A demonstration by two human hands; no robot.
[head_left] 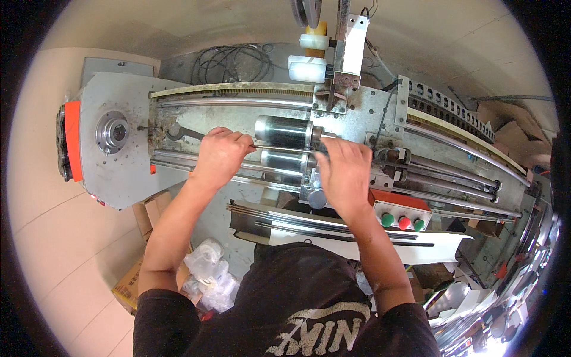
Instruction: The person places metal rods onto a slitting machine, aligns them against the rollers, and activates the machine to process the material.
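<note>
My left hand (221, 156) is closed round one end of a thin metal rod (279, 149), which runs level to the right between two dark, shiny rollers (284, 131). At its other end my right hand (348, 172) has thumb and forefinger about the rod, close beside the rollers' bracket; the exact grip is partly hidden. A wrench (184, 133) lies on the machine bed just left of my left hand. Below the rollers, several thin dark rods (333, 228) lie along a pale tray (443, 245) in front of my body.
A control box (404, 209) with green and red buttons stands right of my right wrist. Long guide rails (238, 103) span the machine. A grey end plate (101, 172) is at the left; black cable (229, 62) lies coiled behind. Clear plastic bags (209, 271) sit lower left.
</note>
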